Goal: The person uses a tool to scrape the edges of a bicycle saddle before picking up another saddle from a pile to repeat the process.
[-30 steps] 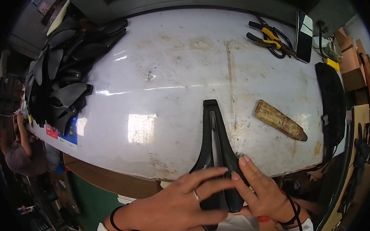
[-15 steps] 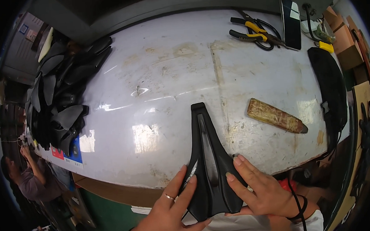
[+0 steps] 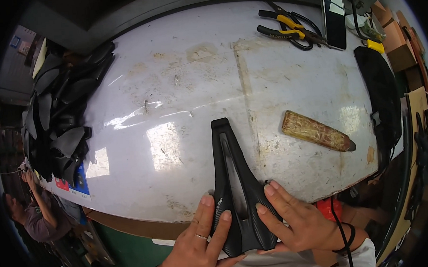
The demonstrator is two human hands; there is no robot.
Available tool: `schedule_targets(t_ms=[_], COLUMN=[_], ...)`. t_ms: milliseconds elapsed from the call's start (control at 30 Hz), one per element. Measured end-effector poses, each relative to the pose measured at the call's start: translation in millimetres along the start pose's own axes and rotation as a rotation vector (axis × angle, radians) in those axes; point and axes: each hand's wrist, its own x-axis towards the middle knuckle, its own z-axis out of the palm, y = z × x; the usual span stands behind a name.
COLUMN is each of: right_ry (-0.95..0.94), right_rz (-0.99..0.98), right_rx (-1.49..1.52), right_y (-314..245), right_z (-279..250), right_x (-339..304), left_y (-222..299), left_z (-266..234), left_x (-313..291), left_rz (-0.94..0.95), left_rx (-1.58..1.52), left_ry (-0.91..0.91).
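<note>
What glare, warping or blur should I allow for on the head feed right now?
Head view: bright glare patches on the white tabletop, including large ones left of the black saddle; head view: pale reflection on the upper part of the phone; head view: fisheye bowing of the tabletop's edges, black corners; head view: saddle fairly sharp, no obvious motion blur.

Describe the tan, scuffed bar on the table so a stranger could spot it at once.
On the stained white tabletop, look right of the black bicycle saddle between the left hand and right hand. There lies a thick yellow-brown bar slanting rightward to a dark tip. Its mottled surface sets it apart from the yellow-and-black pliers beyond.
</note>
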Motion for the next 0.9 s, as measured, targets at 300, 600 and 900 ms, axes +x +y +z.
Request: schedule_targets(t_ms=[300, 600, 900], right_ry=[0.119, 0.129, 0.084], right_rz=[-0.081, -0.380, -0.332], right_rx=[0.237, 0.326, 0.219], right_y=[4, -18, -28], right_z=[8, -11, -25], right_x=[-7, -28, -28], left_y=[-18, -38, -9], left_z=[16, 9, -9], left_x=[-11, -18, -16], left_rz=[-0.354, -0.321, -0.489], left_rx=[-0.755, -1.798, -1.585], left_ry=[0.397, 0.085, 0.175])
